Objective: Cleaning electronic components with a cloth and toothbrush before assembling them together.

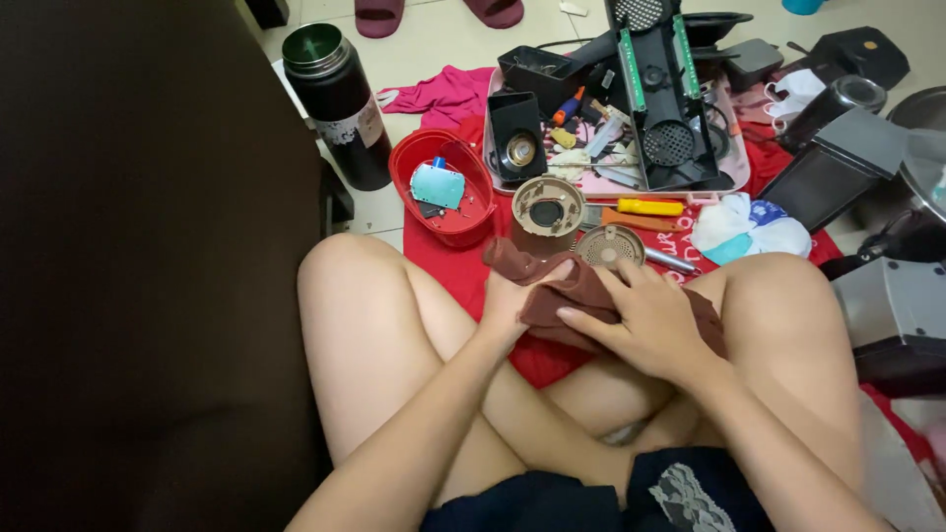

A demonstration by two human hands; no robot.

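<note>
I see both hands low in the middle of the view, above the crossed legs. The left hand (pixel 507 300) grips one end of a brown cloth (pixel 581 300), with the thumb on top and the fingers hidden below it. The right hand (pixel 655 320) lies on the same cloth with fingers bent, pressing and gripping it from above; the cloth is bunched between the two hands and partly covered by them.

Just behind the hands, on a red mat (pixel 463 266), stands a brown round housing (pixel 548 209) with a hole in the middle. Beside it is a small round perforated disc (pixel 608 246), which almost touches the fingertips of the right hand; I cannot tell if they really touch. A yellow-handled screwdriver (pixel 650 207) lies near the disc.

On the left is a red bowl (pixel 471 219) that holds a pale blue circuit board (pixel 437 184). Further left, a dark thermos bottle (pixel 340 103) stands upright on the floor. Behind, a pink tray (pixel 734 182) carries a long black plastic frame (pixel 660 94) and a small black speaker box (pixel 515 135). A white and blue cloth (pixel 749 227) lies at the right.
</note>
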